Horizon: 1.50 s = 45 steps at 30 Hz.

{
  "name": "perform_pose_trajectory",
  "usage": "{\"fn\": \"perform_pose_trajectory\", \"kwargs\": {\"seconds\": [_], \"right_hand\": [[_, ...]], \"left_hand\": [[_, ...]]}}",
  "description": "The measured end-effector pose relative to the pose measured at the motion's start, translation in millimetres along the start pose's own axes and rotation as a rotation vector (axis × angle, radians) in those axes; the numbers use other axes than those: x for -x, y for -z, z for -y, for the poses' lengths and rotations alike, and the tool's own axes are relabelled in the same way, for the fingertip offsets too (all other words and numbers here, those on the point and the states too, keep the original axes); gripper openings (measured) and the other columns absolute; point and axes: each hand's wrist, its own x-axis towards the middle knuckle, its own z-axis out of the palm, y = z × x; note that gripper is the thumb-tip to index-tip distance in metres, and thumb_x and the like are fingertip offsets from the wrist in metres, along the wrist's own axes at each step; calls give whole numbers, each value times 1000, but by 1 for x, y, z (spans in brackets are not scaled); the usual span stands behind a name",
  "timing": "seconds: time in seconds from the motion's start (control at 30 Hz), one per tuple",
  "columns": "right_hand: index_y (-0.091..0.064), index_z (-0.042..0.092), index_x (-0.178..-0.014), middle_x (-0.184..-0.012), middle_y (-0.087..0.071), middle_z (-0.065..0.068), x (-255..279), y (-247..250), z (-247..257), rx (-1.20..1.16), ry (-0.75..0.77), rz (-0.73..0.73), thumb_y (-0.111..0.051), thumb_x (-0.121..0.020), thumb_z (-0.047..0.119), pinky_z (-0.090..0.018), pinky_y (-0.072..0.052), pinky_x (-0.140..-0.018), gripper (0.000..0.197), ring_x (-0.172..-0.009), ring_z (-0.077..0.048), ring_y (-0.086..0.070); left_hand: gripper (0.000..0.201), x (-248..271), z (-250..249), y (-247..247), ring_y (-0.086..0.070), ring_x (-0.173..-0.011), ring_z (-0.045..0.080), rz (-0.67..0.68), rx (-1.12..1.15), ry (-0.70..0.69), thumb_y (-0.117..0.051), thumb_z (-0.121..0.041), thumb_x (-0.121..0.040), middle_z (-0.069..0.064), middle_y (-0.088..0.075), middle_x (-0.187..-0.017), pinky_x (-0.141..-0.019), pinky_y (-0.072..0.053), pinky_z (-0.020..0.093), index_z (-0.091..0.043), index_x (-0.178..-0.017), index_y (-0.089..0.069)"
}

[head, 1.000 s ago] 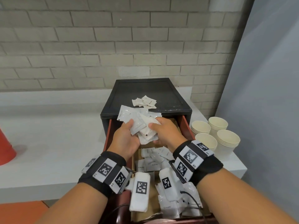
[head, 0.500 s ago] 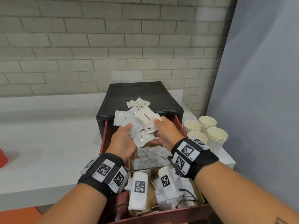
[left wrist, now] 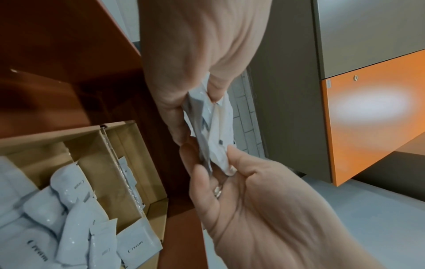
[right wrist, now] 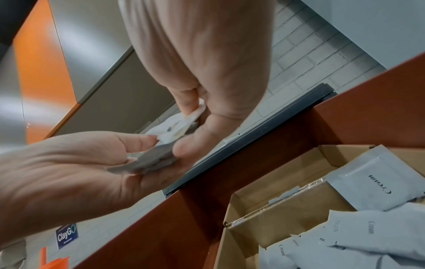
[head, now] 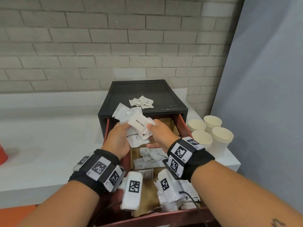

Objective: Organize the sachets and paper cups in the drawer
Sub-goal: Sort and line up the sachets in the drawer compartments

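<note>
Holding a loose bundle of sachets (head: 136,126) above the back part of the open drawer (head: 182,123), both hands meet in the middle. The packets are flat, white and slightly shiny, with crimped edges; the top one is matte paper and reads "White Sugar". The left hand (head: 117,141) has its fingers curled under the bundle with the thumb on top, and the right hand (head: 159,133) pinches the same bundle from the other side. In the left wrist view the thin packets (left wrist: 211,131) are pressed between fingertips of both hands, fanned like cards.

Below, the drawer has reddish-brown smooth walls and brown cardboard dividers (right wrist: 276,203) that make rectangular compartments. More sachets marked "Cream" (head: 150,158) lie in a soft, puffy heap in one compartment, under the right wrist.

On the flat lid of the black cabinet (head: 164,95) sits a small pile of smaller paper sachets (head: 142,102). To the right, on the white counter (head: 41,145), four stacks of cream-coloured paper cups (head: 211,133) stand close together, round and tapered. Behind is a pale brick wall (head: 98,46).
</note>
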Motion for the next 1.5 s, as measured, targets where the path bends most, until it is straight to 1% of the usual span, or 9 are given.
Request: {"fn": "perform_pose_trajectory", "kwargs": {"seconds": [0.23, 0.4, 0.5, 0.73, 0.9, 1.0, 1.17, 1.33, 1.5], "right_hand": [[-44, 14, -109, -88, -49, 1, -12, 5, 5, 52, 4, 42, -33, -99, 17, -21, -52, -44, 15, -70, -10, -51], [-49, 5, -115, -100, -52, -10, -14, 5, 3, 174, 63, 46, -33, -98, 18, -36, -52, -65, 26, -80, -21, -54], [-49, 7, -119, -101, -52, -9, -12, 8, 1, 198, 70, 71, -34, -99, 18, -27, -48, -59, 28, -75, -16, -52], [-47, 7, -125, -105, -52, -7, 8, 11, 8, 138, 31, 156, -36, -99, 14, -21, -50, -55, 29, -76, -13, -55], [-47, 9, -127, -115, -56, -11, 19, 16, 6, 89, 14, 85, -38, -99, 16, -29, -53, -67, 30, -91, -21, -57], [-50, 7, -121, -117, -58, -12, 10, 22, 6, 6, 26, 33, -40, -98, 14, -27, -53, -63, 26, -85, -18, -59], [-50, 12, -106, -112, -57, -10, -15, 27, -2, -120, -4, -87, -42, -97, 12, -28, -53, -61, 12, -98, -23, -56], [-51, 15, -105, -114, -57, -8, -40, 35, -11, -161, -23, -214, -48, -94, 10, -34, -58, -70, 12, -104, -25, -57], [-53, 11, -114, -118, -59, -7, -53, 36, -18, -203, -12, -257, -48, -95, 9, -22, -55, -58, 20, -94, -17, -57]], "left_hand": [[19, -6, -4, -7, -65, -99, 30, 37, -8, -5, -47, -8, -96, 13, -67, -110, -90, -49, 54, -18, -107, -60], [28, -7, -3, -7, -64, -101, 34, 105, -46, 27, -45, -7, -95, 17, -65, -113, -89, -50, 54, -11, -122, -55], [36, -7, -1, -7, -66, -95, 33, 124, -86, 36, -50, -6, -92, 22, -62, -116, -84, -53, 51, -6, -128, -50], [17, 5, -2, -7, -70, -75, 24, 123, -238, -58, -46, -8, -96, 12, -70, -82, -66, -58, 38, -8, -95, -64], [23, 17, -5, -17, -66, -85, 29, 132, -237, -96, -45, -1, -95, 13, -69, -90, -83, -51, 50, -12, -94, -65], [29, 14, -6, -18, -69, -74, 23, 132, -237, -107, -45, 3, -94, 6, -72, -77, -74, -55, 42, -18, -86, -64], [31, -7, -3, -7, -65, -92, 27, 85, -308, -119, -44, 6, -93, 15, -65, -106, -86, -50, 45, -20, -97, -62], [38, -23, 1, 2, -63, -93, 29, 6, -347, -115, -39, 9, -92, 16, -62, -105, -92, -46, 50, -21, -95, -62], [34, -34, 3, 10, -61, -103, 37, -68, -341, -103, -43, 8, -91, 21, -61, -114, -96, -44, 51, -20, -97, -62]]}}
